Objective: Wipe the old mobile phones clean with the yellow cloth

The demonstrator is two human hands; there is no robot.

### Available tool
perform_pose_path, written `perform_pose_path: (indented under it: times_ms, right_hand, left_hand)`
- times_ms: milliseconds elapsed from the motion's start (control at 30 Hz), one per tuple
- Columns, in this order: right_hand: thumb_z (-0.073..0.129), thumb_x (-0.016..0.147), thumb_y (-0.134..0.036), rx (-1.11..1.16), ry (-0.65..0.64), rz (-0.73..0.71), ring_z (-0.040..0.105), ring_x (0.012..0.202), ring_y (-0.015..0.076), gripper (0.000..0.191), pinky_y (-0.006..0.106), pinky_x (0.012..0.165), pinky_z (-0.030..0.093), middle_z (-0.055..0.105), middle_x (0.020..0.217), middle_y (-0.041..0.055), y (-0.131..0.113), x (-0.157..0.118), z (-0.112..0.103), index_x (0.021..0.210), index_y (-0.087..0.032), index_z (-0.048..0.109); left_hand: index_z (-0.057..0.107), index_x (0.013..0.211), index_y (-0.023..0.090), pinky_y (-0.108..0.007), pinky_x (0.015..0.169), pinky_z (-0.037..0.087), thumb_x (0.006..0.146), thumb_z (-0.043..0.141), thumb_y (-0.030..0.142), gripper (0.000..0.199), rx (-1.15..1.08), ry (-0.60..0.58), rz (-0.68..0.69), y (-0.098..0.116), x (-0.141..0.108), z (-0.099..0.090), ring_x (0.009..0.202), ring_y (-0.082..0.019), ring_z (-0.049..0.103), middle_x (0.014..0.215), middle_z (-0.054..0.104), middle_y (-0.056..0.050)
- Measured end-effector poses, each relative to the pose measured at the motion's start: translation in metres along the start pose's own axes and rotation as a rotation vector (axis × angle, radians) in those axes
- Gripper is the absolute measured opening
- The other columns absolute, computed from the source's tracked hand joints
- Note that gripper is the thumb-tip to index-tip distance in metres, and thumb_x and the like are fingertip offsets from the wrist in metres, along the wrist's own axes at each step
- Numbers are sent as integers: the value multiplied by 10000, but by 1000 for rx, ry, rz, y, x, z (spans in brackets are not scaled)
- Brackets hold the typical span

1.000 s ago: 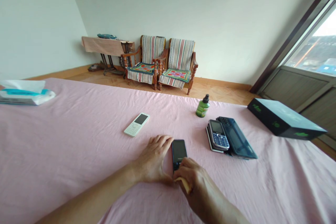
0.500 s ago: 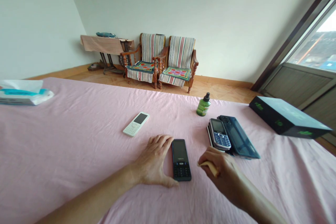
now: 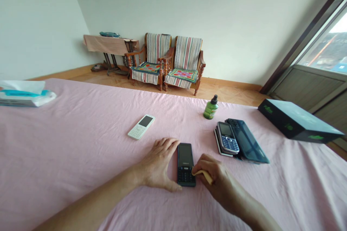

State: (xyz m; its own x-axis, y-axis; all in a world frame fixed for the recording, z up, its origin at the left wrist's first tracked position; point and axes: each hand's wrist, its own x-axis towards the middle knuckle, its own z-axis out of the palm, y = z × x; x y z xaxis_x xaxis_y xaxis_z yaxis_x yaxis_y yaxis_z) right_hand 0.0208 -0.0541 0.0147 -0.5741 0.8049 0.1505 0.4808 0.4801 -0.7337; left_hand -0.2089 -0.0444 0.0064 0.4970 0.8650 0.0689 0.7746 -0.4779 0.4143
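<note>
A black keypad phone lies face up on the pink cloth, screen end away from me. My left hand is beside its left edge, fingertips at the top left corner and thumb at the bottom left corner, spanning its length. Pinched in my right hand is a small folded yellow cloth, its tip at the right edge of the keypad. The fingers of that hand are closed around the rest of it. A white keypad phone lies beyond my left hand.
Right of centre, a blue keypad phone rests on a stack beside a dark blue smartphone. Behind them stands a green spray bottle. A black box sits far right, a tissue pack far left. Two wooden chairs stand beyond.
My right hand has moved left with the yellow cloth, from beside the phone to its keypad edge. The phone's lower end has shifted slightly left. My left hand has hardly moved.
</note>
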Motion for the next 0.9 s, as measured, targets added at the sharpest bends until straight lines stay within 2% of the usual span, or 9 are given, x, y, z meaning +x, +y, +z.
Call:
perform_pose_path:
  times_ms: [167, 400, 633, 800, 900]
  right_hand:
    - [479, 783, 40, 69, -117, 38, 593, 733, 108, 297, 202, 650, 424, 603, 808, 0, -6, -5, -5, 780, -187, 670]
    - [481, 780, 30, 7, 17, 60, 573, 714, 122, 256, 219, 637, 404, 593, 776, 6, -2, 3, 0, 787, -169, 643]
    - [486, 756, 47, 46, -126, 68, 576, 705, 108, 291, 199, 629, 401, 606, 767, -11, -10, -4, -3, 747, -185, 660]
    - [476, 768, 48, -10, 33, 79, 564, 693, 117, 280, 215, 619, 390, 583, 767, 7, -5, 3, 6, 766, -167, 656]
    - [478, 758, 52, -10, 22, 71, 564, 697, 118, 282, 215, 618, 390, 581, 770, 8, -5, 4, 7, 764, -168, 653]
  left_hand:
    - [328, 1397, 187, -519, 1072, 254, 459, 761, 684, 1146, -7, -9, -7, 0, 0, 0, 1261, -379, 356, 1405, 389, -149]
    - [332, 1392, 199, -512, 1073, 246, 461, 758, 686, 1134, -19, 14, 2, -2, 0, 2, 1254, -379, 370, 1390, 408, -140]
    - [326, 1393, 194, -509, 1069, 250, 459, 765, 682, 1142, -15, 12, 14, -1, 0, 1, 1254, -380, 367, 1396, 401, -144]
    - [334, 1384, 213, -497, 1065, 255, 458, 766, 673, 1121, -33, 37, 19, -1, 0, 2, 1242, -376, 380, 1376, 416, -130]
    - [331, 1386, 209, -502, 1066, 248, 475, 754, 675, 1107, -31, 35, 21, -2, 0, 3, 1242, -376, 381, 1380, 411, -135]
